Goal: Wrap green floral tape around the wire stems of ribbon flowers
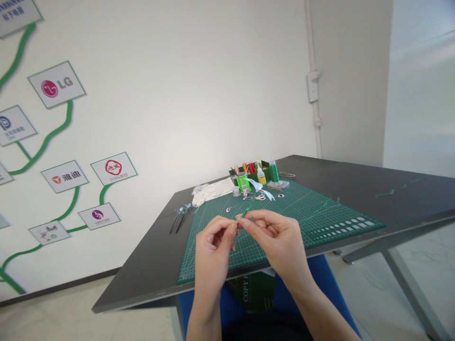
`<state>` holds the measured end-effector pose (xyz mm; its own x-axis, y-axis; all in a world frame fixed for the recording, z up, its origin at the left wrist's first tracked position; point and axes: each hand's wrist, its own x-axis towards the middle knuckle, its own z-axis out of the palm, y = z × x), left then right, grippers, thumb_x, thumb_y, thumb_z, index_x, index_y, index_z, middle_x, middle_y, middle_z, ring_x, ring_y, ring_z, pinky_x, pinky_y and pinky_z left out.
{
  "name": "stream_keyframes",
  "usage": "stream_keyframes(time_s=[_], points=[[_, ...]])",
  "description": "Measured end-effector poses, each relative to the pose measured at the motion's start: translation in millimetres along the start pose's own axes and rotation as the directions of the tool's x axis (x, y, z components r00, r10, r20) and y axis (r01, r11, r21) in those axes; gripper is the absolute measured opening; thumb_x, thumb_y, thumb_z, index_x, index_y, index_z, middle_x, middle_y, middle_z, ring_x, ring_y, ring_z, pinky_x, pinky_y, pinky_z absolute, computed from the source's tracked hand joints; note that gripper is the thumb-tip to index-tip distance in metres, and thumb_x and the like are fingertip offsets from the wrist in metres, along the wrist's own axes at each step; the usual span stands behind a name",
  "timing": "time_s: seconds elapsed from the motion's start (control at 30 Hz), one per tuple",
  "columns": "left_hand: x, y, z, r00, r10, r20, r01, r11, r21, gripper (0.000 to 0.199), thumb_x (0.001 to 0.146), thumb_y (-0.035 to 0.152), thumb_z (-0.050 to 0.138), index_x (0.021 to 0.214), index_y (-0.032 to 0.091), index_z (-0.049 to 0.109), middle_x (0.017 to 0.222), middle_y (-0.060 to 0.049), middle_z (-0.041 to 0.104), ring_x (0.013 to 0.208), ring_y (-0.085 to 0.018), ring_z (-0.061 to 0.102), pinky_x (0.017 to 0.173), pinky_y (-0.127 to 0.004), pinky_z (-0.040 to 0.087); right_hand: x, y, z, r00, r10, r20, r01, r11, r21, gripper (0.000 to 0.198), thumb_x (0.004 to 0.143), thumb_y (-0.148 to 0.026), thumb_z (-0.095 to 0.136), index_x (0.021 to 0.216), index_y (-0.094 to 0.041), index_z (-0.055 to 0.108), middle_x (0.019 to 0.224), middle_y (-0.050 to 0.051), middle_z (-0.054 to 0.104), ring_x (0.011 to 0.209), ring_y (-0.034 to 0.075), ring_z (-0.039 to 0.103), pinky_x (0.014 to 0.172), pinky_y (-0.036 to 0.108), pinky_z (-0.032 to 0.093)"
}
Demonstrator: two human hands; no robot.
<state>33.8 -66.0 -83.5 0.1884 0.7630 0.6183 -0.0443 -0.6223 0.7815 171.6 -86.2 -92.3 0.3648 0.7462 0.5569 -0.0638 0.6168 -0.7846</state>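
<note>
A thin green-wrapped flower stem (250, 205) slants up from my fingertips, with pale blue petals (262, 188) at its upper end. My right hand (279, 234) pinches the stem low down between thumb and forefinger. Close against it, my left hand (215, 244) has thumb and forefinger pinched together at the stem's lower end. What lies between the left fingertips is too small to make out. Both hands are above the front part of a green cutting mat (305, 203). White-handled scissors (260, 197) lie on the mat behind the petals.
At the back stand a green can (243, 183), a yellow-labelled bottle (261, 175), a green thread spool (273, 172) and a dark box (266, 173) of spools. Two dark stems with blue flowers (182, 217) lie left. Green scraps (386, 194) lie right. White paper (216, 189) lies back left.
</note>
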Motion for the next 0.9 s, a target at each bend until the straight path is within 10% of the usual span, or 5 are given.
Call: stream_keyframes(time_s=[0.9], points=[[-4.6,-5.5,5.6,0.991,-0.132,-0.005,0.127,0.961,-0.246,0.033,0.081,0.044,0.092,0.081,0.016,0.074,0.07,0.003,0.058,0.045,-0.004,0.044,0.037,-0.014,0.03,-0.8,2.1,-3.3,0.96,0.17,0.223,-0.239,0.913,0.332,0.031,0.075,-0.049,0.094,0.081,-0.019,0.088,0.049,-0.007,0.036,0.044,0.005,0.018,0.041,0.023,0.011]])
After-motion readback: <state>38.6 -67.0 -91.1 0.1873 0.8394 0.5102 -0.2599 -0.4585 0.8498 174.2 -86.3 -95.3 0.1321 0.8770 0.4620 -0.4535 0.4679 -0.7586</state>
